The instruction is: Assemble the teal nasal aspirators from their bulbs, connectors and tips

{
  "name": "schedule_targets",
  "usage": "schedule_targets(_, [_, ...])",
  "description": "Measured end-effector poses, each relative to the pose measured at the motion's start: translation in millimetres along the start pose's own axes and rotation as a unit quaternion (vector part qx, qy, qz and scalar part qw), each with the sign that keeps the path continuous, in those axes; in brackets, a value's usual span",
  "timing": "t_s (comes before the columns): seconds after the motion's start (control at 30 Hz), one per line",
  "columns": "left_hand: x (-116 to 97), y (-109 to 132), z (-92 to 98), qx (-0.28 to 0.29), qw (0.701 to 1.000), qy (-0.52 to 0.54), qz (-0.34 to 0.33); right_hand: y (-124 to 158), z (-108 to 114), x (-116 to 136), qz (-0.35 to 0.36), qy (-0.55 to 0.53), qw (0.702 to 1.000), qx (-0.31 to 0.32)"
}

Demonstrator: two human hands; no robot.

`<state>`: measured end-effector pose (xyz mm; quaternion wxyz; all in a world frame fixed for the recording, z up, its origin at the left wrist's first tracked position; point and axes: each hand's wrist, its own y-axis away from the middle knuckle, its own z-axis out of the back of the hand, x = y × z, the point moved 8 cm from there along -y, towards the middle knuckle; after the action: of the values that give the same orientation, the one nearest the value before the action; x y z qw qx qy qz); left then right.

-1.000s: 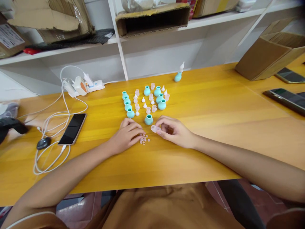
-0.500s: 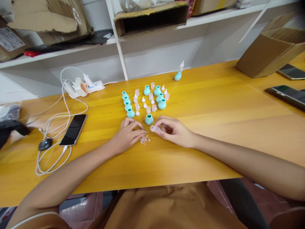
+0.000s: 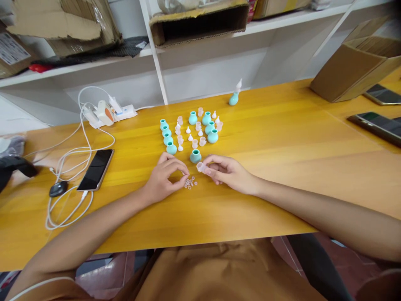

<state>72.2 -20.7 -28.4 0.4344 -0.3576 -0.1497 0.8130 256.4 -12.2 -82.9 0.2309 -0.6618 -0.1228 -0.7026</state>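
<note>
Your right hand (image 3: 230, 173) holds a translucent cup-shaped piece (image 3: 199, 167); your left hand (image 3: 164, 179) is pinched narrow, can't tell if loaded. Loose rings (image 3: 188, 184) lie between, beside your left; a low swipe could scatter them.

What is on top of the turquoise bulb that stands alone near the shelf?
A whitish piece with a pointed tip sits on the turquoise bulb. The bulb's inside is hidden from view.
</note>
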Motion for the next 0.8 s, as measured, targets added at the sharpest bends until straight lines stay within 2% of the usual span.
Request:
schedule_targets(0.1, [-13.8,1.9,9.3,-0.057,0.998,0.041,-0.001,6.0,-16.1,-6.8,-0.074,-0.144,0.986,0.023])
schedule_targets(0.23, [-23.6,6.6,9.5,-0.065,0.995,0.072,-0.001,12.7,-36.7,-3.4,-0.098,-0.232,0.965,0.078])
schedule_targets(0.37, [-23.4,10.4,7.3,-0.059,0.994,0.093,-0.014,15.8,-45.5,1.3,-0.092,-0.221,0.963,0.125])
schedule_targets(0.5, [-17.7,10.6,5.1,-0.048,0.992,0.113,-0.012,17.2,-46.9,4.1,-0.089,-0.209,0.964,0.140])
schedule_targets(0.63, [-8.3,10.3,0.1,-0.031,0.986,0.159,0.025,17.4,-46.7,5.0,-0.085,-0.201,0.964,0.150])
schedule_targets(0.8, [4.2,12.2,-9.9,-0.010,0.962,0.257,0.086,17.8,-48.8,7.1,-0.074,-0.192,0.963,0.177])
